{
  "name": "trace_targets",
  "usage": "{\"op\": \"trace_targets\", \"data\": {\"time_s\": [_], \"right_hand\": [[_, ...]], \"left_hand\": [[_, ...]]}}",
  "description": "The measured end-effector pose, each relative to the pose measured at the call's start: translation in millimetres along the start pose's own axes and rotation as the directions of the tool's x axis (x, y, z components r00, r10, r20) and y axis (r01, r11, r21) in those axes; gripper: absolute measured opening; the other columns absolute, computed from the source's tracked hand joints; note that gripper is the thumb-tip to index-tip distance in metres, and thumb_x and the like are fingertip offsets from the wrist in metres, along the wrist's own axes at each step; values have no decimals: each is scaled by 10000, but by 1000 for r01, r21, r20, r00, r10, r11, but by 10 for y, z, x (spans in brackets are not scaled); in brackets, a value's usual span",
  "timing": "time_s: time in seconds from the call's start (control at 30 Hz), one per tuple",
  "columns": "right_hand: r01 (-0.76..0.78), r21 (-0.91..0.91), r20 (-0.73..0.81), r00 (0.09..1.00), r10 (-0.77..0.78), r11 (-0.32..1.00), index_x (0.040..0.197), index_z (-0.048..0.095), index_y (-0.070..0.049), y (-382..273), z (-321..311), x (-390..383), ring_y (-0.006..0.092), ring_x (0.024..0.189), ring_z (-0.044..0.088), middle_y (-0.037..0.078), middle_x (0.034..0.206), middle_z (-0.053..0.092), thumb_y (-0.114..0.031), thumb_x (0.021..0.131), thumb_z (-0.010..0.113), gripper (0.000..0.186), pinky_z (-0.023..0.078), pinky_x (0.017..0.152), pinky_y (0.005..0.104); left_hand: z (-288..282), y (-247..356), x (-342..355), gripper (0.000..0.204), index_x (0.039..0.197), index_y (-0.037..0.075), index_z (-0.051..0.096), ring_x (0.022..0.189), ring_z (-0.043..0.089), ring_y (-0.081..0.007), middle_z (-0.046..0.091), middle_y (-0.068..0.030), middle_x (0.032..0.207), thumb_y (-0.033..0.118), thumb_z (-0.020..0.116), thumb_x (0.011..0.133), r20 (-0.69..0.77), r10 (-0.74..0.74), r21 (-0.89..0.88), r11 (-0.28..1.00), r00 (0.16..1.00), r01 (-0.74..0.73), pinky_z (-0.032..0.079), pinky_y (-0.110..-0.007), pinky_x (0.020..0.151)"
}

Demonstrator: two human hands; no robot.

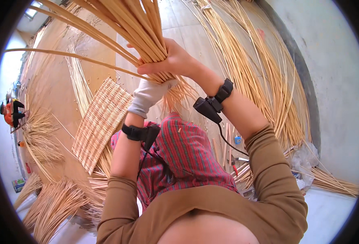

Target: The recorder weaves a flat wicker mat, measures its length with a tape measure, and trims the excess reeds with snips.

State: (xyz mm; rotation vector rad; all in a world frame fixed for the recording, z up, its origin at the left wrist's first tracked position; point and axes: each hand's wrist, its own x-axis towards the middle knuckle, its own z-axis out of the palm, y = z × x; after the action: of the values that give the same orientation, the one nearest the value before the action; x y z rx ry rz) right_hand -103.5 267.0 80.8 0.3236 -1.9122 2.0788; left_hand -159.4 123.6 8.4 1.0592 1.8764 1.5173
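- Nine o'clock: a person in orange (9,114); nearer, a woven mat (102,126) on the floor (61,134).
- Eleven: stick bundle (132,36), fanning upward.
- Just off centre toward eleven: gloved left hand (149,94) against its lower end; cannot tell whether closed.
- Twelve: bare right hand (169,61), clasping it.
- Two: long sticks (250,83).

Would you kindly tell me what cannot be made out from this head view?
- Far ends of the held cane bundle: cut off by the head view's top edge.
- Far side of the right hand: hidden behind that bundle, head view.
- Hands of the orange-topped co-worker: too small near the head view's left rim.
- Kind of blue object: too small, head view.
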Motion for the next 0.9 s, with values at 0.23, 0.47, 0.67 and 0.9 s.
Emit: {"op": "trace_targets", "data": {"time_s": [0.23,0.47,0.67,0.9], "right_hand": [[85,66,54,995,-89,994,1129,674,-63,-73,1,-188,102,952,647,2,997,713,-223,852,863,372,551,861,323],[-32,-5,-39,999,32,999,1146,665,-40,93,225,-425,106,948,672,39,1027,733,-157,846,851,372,557,848,298],[-62,-37,-88,994,59,997,1160,627,-31,33,204,-360,98,935,637,20,1019,697,-132,855,843,387,533,845,294],[-87,-79,-126,989,77,993,1119,662,-33,65,146,-279,106,906,655,22,986,712,-138,853,848,341,544,812,288]], "left_hand": [[-214,151,-41,455,1284,57,657,1114,669,-282,712,-107,1190,149,808,865,182,303,601,719,935,-350,562,-408,954],[155,-515,-143,637,1350,67,576,1153,642,-233,655,-99,1268,89,861,780,-51,185,-83,978,981,-189,561,-395,972],[276,-583,37,733,1398,88,517,1171,633,-224,636,-82,1307,89,883,763,-52,232,-270,933,971,-238,561,-385,969],[246,-527,145,730,1413,97,479,1233,601,-236,608,-94,1346,124,876,800,10,194,-323,929,981,-180,532,-394,1015]]}}
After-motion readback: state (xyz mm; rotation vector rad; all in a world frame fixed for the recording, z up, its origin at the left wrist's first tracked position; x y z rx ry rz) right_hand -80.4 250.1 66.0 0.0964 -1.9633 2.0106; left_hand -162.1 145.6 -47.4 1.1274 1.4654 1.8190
